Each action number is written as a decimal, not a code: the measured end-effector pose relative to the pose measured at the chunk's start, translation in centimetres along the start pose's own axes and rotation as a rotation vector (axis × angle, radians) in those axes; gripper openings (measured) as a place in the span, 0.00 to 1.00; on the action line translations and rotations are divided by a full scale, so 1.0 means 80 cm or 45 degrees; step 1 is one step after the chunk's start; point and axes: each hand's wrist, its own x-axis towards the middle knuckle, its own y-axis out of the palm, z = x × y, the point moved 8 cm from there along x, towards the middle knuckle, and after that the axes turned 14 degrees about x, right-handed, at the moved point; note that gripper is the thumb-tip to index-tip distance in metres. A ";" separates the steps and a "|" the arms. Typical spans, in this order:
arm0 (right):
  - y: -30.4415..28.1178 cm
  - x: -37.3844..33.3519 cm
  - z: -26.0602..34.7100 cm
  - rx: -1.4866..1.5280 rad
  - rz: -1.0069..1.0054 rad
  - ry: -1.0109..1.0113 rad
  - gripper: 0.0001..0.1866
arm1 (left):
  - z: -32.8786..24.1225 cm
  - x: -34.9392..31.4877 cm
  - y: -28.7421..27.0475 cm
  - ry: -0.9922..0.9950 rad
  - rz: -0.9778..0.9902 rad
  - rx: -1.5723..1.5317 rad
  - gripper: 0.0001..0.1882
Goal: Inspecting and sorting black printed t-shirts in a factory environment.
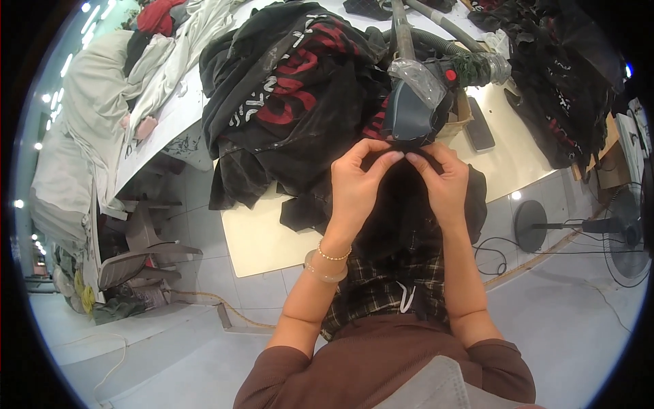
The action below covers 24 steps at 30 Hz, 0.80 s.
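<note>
Both thumbs and fingertips meet at the upper edge of a black garment (pixel 395 211), which hangs down over my lap. My left hand (pixel 355 183) pinches the cloth, and beaded bracelets circle that wrist. Close beside it, my right hand (pixel 444 180) is closed on the same cloth, its thumb almost touching the left one. Just beyond the fingertips stands a machine head with a dark blue-grey cover (pixel 411 116), partly wrapped in clear plastic. The exact spot held lies partly behind my fingers.
A heap of black garments with red and white print (pixel 279 95) covers the table to the left; another black pile (pixel 565 88) lies right. A dark phone (pixel 480 124) rests near a cardboard box (pixel 460 120). Hoses rise behind. A chair (pixel 146 249) and a fan (pixel 623 235) flank me.
</note>
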 end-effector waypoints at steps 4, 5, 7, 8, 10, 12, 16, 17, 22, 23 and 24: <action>-0.003 -0.004 -0.008 0.173 0.245 0.171 0.08 | 0.003 -0.015 -0.006 -0.021 0.073 -0.062 0.12; -0.006 -0.003 -0.007 0.177 0.247 0.175 0.08 | 0.003 -0.019 -0.009 -0.025 0.071 -0.059 0.12; 0.001 -0.005 -0.008 0.287 0.376 0.235 0.09 | -0.002 -0.023 -0.010 -0.018 0.096 -0.064 0.12; 0.002 -0.005 -0.007 0.288 0.377 0.236 0.09 | -0.004 -0.024 -0.011 -0.019 0.095 -0.064 0.12; 0.001 -0.005 -0.009 0.305 0.306 0.291 0.08 | -0.009 -0.024 -0.009 -0.024 0.120 -0.115 0.14; -0.003 -0.003 -0.004 0.242 0.291 0.223 0.07 | -0.014 -0.023 -0.011 0.004 0.100 -0.049 0.14; -0.010 -0.003 0.006 0.214 0.173 -0.001 0.09 | -0.024 -0.022 -0.016 0.266 -0.047 0.317 0.12; -0.009 -0.004 0.008 0.213 0.173 -0.001 0.09 | -0.024 -0.023 -0.014 0.266 -0.047 0.316 0.12; -0.011 -0.005 0.038 -0.076 0.020 -0.339 0.12 | -0.031 -0.027 -0.027 0.389 -0.367 0.434 0.15; -0.011 -0.005 0.036 -0.075 0.021 -0.340 0.12 | -0.028 -0.024 -0.027 0.389 -0.369 0.434 0.15; -0.013 -0.005 0.033 -0.059 -0.003 -0.324 0.13 | -0.030 -0.024 -0.026 0.448 -0.386 0.490 0.16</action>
